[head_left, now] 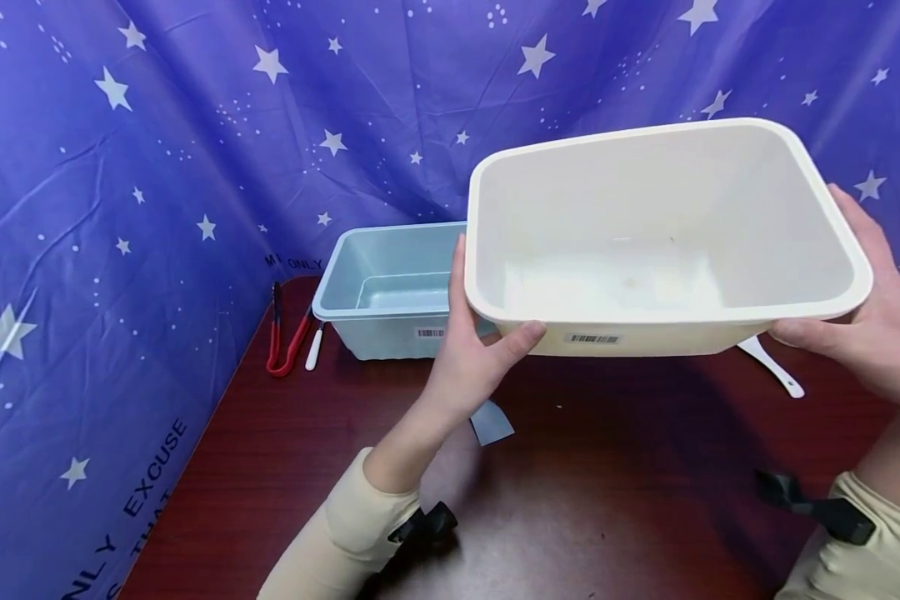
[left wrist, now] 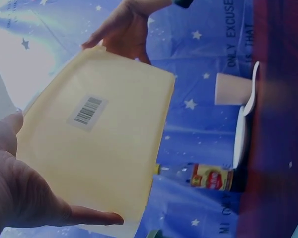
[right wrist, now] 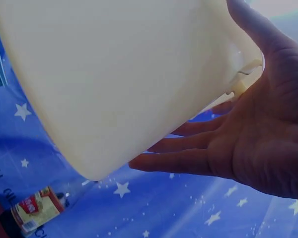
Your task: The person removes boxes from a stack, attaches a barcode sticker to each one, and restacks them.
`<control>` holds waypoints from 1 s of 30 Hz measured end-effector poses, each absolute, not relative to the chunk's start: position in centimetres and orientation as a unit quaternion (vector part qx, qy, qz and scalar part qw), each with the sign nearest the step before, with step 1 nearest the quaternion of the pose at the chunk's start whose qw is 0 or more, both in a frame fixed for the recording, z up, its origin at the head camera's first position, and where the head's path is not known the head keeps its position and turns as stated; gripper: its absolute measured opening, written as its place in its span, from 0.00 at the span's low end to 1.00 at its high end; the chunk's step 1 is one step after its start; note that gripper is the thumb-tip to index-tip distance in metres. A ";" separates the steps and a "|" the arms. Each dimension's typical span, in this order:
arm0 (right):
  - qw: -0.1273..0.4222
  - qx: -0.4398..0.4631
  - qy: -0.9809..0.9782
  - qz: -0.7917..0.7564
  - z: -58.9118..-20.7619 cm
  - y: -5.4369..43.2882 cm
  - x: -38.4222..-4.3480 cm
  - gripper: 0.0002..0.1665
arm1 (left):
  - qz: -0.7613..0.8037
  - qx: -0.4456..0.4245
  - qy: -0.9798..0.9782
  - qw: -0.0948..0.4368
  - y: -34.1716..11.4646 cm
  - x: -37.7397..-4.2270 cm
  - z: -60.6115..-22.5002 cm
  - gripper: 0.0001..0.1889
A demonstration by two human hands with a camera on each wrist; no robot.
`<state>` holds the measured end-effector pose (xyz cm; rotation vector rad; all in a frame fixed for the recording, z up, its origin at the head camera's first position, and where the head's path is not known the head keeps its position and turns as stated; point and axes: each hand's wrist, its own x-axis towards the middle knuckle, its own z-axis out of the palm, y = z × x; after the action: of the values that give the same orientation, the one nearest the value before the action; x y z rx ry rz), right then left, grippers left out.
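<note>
A cream-white plastic storage bin (head_left: 630, 225) is lifted above the table, its open top tilted toward the head camera; no contents show inside. My left hand (head_left: 468, 350) grips its left end, thumb on the front wall under the rim. At the opposite end my right hand (head_left: 877, 308) holds the rim, thumb in front and fingers behind the end wall. In the left wrist view a barcode label (left wrist: 88, 112) shows on the bin's outer wall. The right wrist view shows the fingers (right wrist: 179, 162) spread along the bin's end.
A light blue bin (head_left: 386, 329) stands behind, partly hidden. Red-handled tongs (head_left: 283, 367) and a white-handled utensil (head_left: 315, 348) lie left of it. A grey flat piece (head_left: 491, 423) and a white handle (head_left: 776, 368) lie on the table. A labelled bottle (left wrist: 203, 177) and a cup (left wrist: 233, 89) stand beyond.
</note>
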<state>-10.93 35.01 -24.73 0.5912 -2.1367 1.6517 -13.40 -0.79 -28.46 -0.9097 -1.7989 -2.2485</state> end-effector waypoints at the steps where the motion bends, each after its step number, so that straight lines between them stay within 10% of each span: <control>1: 0.190 0.204 -0.770 0.575 -24.5 34.7 -10.9 0.75 | -0.745 -0.309 -0.588 0.063 -1.0 -13.6 -28.3 0.57; 30: 0.142 0.249 -0.671 0.684 -24.5 25.5 -14.3 0.63 | -0.714 -0.300 -0.619 0.132 -7.9 -17.8 -26.8 0.64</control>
<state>-14.26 25.47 -24.46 0.7177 -1.9354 1.9756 -17.85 -7.90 -26.80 -0.8697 -1.7957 -2.0728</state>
